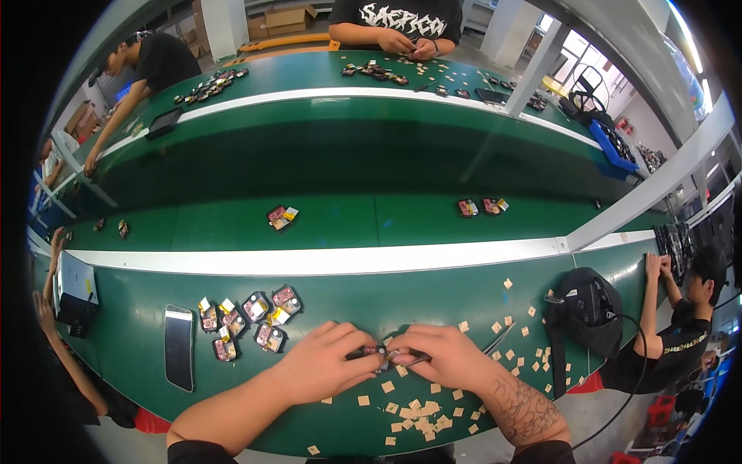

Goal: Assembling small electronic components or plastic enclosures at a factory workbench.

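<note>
Left hand clamped on a small dark module over the green tabletop; right hand right up against it, grip unclear; beige squares scattered nearby; open modules clustered left, beside a phone.

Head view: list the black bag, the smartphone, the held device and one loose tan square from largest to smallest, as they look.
1. Black bag
2. Smartphone
3. Loose tan square
Held device: partly hidden, so unsure; left unranked.
</note>
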### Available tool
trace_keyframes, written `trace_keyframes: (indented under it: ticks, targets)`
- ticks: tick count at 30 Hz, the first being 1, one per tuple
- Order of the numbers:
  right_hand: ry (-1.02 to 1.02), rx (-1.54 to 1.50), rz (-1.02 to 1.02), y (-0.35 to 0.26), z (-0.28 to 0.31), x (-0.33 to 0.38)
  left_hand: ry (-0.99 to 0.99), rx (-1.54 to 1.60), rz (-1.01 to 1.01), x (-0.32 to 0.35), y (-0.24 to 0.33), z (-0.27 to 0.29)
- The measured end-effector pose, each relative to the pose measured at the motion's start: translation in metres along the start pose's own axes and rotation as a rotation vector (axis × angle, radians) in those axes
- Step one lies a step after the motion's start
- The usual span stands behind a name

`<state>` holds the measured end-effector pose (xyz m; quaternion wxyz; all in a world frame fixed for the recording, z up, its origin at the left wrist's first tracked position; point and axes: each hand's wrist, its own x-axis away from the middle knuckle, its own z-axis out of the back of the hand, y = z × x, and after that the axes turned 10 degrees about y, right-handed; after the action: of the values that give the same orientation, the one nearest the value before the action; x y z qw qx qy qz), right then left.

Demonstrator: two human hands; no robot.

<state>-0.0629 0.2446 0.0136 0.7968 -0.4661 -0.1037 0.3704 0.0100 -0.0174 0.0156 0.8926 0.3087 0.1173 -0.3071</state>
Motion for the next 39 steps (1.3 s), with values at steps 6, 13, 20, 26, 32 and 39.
trace_keyframes:
  ticks: [6,13,20,26,32,39]
  targets:
    - [-0.089,-0.071,-0.078,-0.005,0.012,-0.003,-0.007,-0.051,-0.075,-0.001,0.000,0.002]
    - [-0.095,-0.059,-0.100,-0.007,0.013,0.003,0.024,-0.072,-0.097,-0.004,0.003,0.002]
    - [0.032,0.079,-0.009,-0.017,-0.003,0.007,0.040,-0.074,-0.078,-0.001,0.003,-0.002]
    - [0.130,0.075,-0.031,-0.017,-0.015,0.006,0.066,-0.119,-0.029,-0.001,0.003,-0.005]
    - [0.192,0.055,-0.072,-0.017,-0.021,0.004,0.127,-0.067,0.036,0.001,-0.001,-0.009]
    - [0.187,0.080,-0.085,-0.018,-0.025,0.003,0.159,-0.051,0.060,0.001,-0.001,-0.011]
